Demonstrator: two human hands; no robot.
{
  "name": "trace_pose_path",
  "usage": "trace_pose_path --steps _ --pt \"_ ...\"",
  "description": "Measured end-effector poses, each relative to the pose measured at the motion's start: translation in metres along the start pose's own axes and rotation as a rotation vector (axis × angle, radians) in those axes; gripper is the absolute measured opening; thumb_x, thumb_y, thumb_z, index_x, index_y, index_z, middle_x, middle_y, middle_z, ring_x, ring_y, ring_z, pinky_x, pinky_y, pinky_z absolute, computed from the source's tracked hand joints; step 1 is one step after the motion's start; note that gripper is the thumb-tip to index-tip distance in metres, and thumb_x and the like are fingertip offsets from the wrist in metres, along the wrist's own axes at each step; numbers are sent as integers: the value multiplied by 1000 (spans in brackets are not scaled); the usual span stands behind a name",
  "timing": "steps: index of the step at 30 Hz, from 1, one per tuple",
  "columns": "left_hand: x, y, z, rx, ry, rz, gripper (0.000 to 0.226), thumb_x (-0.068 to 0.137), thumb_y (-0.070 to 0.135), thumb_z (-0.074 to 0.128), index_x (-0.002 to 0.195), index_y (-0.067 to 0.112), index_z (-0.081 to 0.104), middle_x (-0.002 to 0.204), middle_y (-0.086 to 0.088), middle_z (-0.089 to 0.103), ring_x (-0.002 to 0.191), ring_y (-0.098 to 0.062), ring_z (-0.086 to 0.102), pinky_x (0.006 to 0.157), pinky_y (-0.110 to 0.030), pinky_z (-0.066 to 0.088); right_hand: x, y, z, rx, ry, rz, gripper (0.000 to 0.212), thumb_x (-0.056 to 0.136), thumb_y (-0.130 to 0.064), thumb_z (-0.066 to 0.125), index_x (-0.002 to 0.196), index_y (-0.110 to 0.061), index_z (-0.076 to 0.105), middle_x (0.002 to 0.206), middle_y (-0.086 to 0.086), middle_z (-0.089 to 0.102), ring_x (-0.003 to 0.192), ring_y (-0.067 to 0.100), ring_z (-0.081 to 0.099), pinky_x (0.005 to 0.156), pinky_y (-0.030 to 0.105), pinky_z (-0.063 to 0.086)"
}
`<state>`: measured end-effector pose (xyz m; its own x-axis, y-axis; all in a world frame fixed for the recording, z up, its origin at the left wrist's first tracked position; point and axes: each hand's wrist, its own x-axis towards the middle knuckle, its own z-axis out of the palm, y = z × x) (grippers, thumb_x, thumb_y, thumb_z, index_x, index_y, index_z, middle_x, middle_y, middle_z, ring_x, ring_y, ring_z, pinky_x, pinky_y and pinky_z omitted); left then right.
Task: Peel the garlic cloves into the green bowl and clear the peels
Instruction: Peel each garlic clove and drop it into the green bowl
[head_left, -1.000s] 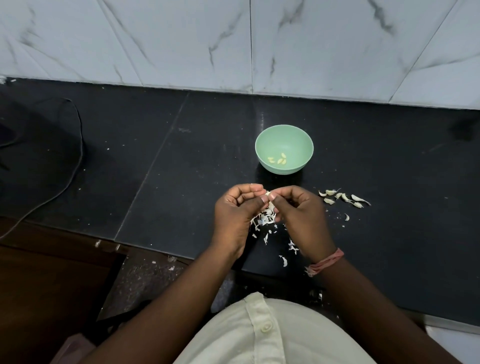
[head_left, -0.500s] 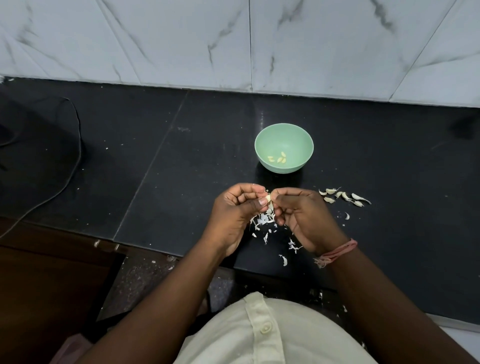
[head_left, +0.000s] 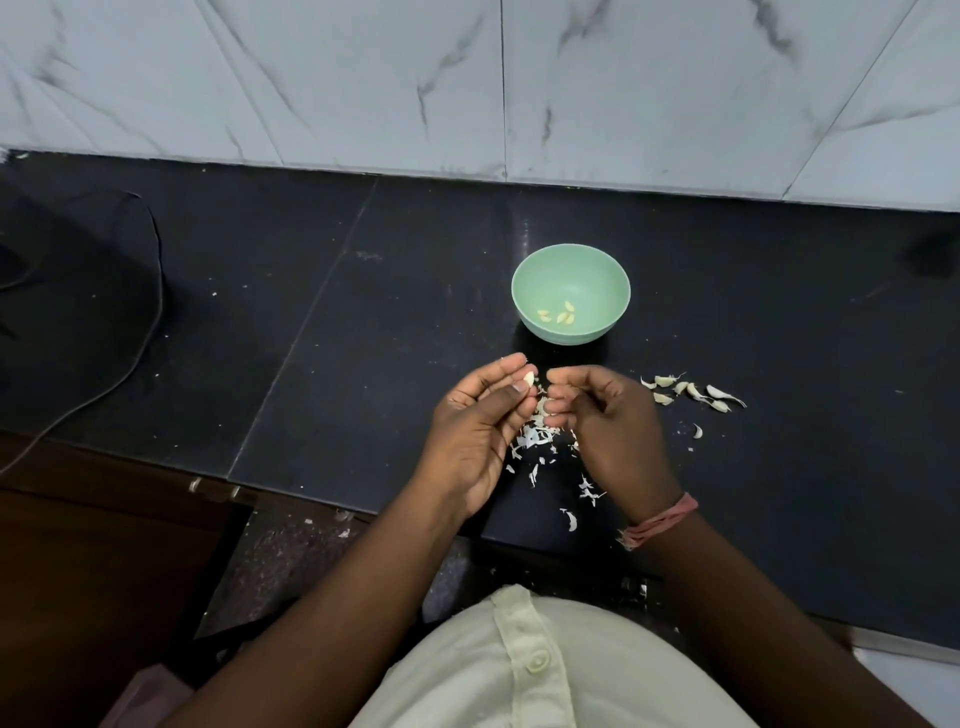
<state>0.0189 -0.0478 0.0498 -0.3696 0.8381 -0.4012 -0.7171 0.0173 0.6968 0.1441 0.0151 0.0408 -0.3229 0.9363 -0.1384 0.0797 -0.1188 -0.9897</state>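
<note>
Head view: a person stands at the front edge of a black stone bench (head_left: 727, 291) that runs back to a marble-tiled wall (head_left: 467, 78), peeling garlic over the middle of the slab. The work sits close to the body, probably so that falling skin lands on the bench rather than the floor, though a few flecks lie below the front edge all the same.

The green bowl (head_left: 524, 283) stands behind the hands, toward the wall, near enough for a short forward reach; three or four peeled cloves (head_left: 560, 315) already lie in its bottom. A dark cable (head_left: 148, 332) loops across the bench's left end, well apart from the work.

The left hand (head_left: 475, 439) is turned palm-up, its thumb and fingertips pinching a pale garlic clove (head_left: 529, 380) that looks nearly or fully bare. The right hand (head_left: 605, 415) hangs just beside it with fingers curled inward; whether it grips a scrap of skin cannot be told. Holding the clove high in the fingertips leaves its surface free for the other hand's nails.

A heap of papery peels (head_left: 535, 439) lies directly beneath the hands, trailing toward the front edge. To the right, a small row of unpeeled cloves (head_left: 691, 391) waits within reach of the right hand, so the job appears well short of done, with the clearing of peels not yet begun.
</note>
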Motion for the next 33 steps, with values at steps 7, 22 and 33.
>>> trace_pose_path --steps 7,22,33 --pt "-3 -1 2 52 69 41 26 88 -5 67 114 -3 67 98 -19 73 88 -24 74 81 -31 61 1 0 1 -119 30 -122 12 91 -8 69 99 -16 71 92 0 74 90 17 73 83 49 60" --pt "-1 1 3 42 77 33 13 90 -3 66 100 3 70 83 -9 72 76 -15 66 71 -18 57 -7 -8 11 -88 18 -138 6 87 -6 75 90 -11 74 81 2 76 78 18 72 74 32 59" --pt "-6 -6 7 233 0 186 17 88 -5 65 103 2 69 81 -9 66 72 -18 58 65 -25 52 -3 -9 7 161 -47 66 9 98 -4 60 93 -5 68 72 9 61 61 15 57 62 34 51"
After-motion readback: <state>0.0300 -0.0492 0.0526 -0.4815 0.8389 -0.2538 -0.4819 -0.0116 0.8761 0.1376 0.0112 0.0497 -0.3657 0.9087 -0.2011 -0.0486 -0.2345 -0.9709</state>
